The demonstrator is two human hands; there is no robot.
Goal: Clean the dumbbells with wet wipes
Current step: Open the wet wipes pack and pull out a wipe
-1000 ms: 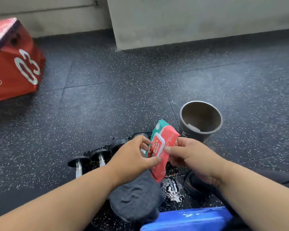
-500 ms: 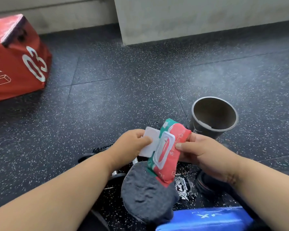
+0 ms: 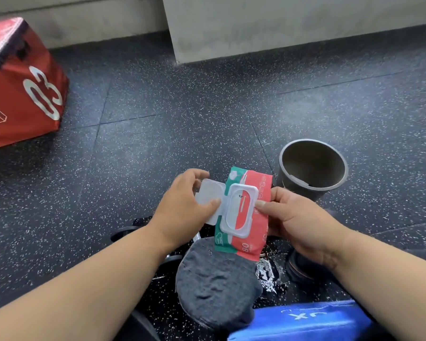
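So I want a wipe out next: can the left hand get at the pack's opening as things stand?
Probably yes. The lid is swung fully open to the left, pinched by the left hand, so the oval opening lies uncovered. The right hand steadies the wipes pack. The left hand must release the lid first.

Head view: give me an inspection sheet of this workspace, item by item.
Surface: dark speckled rubber floor, wet patch near the feet.
Job's things: wet wipes pack held up, flip lid swung open; dumbbells mostly hidden behind the arms.
Clutter: grey bucket; grey sock; blue pad.
Grippers: left hand pinches the lid; right hand grips the pack.
Cables: nothing seen.
Surroundings: red box marked 03; concrete wall.
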